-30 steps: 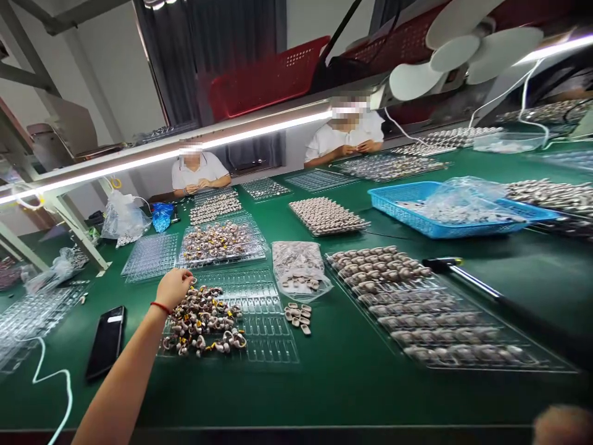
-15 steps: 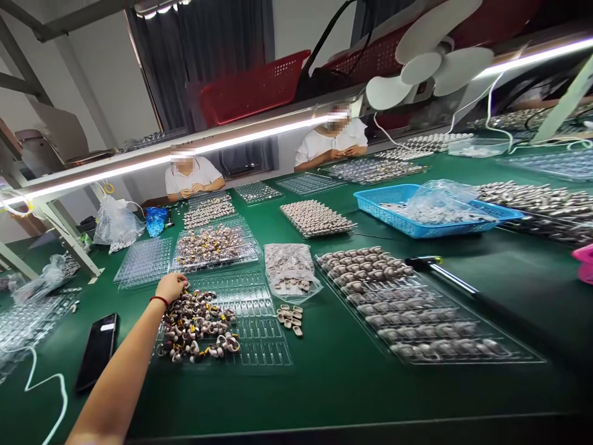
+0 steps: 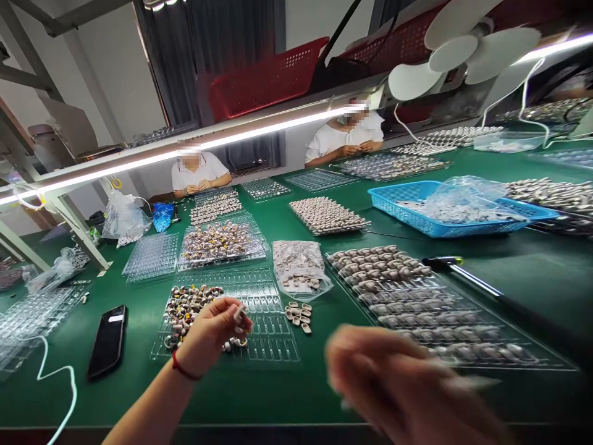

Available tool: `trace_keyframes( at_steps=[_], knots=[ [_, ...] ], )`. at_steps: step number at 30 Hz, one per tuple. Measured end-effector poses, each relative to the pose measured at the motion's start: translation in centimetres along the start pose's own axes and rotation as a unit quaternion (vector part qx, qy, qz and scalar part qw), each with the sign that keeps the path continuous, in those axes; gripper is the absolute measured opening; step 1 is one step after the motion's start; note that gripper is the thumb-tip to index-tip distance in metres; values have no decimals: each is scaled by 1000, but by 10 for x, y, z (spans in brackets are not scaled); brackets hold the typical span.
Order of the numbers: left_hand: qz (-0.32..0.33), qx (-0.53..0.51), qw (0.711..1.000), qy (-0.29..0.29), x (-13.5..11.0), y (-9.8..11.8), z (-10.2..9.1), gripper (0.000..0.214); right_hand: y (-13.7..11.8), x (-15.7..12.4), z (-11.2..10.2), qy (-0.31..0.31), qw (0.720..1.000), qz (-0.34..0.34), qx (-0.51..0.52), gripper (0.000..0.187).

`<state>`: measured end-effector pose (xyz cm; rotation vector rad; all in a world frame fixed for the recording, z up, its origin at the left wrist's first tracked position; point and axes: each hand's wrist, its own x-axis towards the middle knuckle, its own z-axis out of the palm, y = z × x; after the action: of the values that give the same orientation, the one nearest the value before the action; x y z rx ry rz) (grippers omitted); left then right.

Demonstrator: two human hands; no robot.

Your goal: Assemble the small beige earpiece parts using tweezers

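Observation:
My left hand [image 3: 212,332] is raised over the clear plastic tray [image 3: 266,346] and pinches a small pale part [image 3: 239,313] between fingertips. Beneath it lies a heap of small beige and brown parts [image 3: 188,307] on the tray. My right hand [image 3: 393,383] comes in at the lower right, badly smeared by motion, so its fingers cannot be made out. A few loose beige parts [image 3: 299,315] lie on the green table [image 3: 324,395] between the hands. A clear bag of parts [image 3: 299,266] sits behind them.
A black phone [image 3: 107,340] lies at the left beside a white cable [image 3: 55,377]. A long tray of beige parts [image 3: 417,303], a black-handled tool [image 3: 456,269] and a blue basket [image 3: 417,216] are to the right. Two people in white shirts [image 3: 199,172] sit across the table.
My left hand has drawn back from the far side of the heap and now holds a small part up. My right hand has come into view at the lower right, moving fast.

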<state>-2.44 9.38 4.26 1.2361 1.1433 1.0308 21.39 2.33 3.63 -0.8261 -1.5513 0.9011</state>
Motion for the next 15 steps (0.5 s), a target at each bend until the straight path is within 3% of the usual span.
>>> trace_keyframes(
  at_steps=[3, 5, 11, 15],
  knots=[
    [-74, -172, 979, -84, -21, -11, 27, 35, 8, 19, 11, -44, 999, -3, -26, 16],
    [-107, -247, 957, -110, -26, -19, 38, 30, 16, 22, 15, -67, 997, 0, -39, 21],
    [-164, -273, 939, -130, -29, -33, 50, 28, 29, 10, 15, -112, 991, 15, -66, 24],
    [-133, -247, 954, -108, -35, -31, 48, 33, 27, 12, 15, -83, 995, 30, -53, 12]
  ],
)
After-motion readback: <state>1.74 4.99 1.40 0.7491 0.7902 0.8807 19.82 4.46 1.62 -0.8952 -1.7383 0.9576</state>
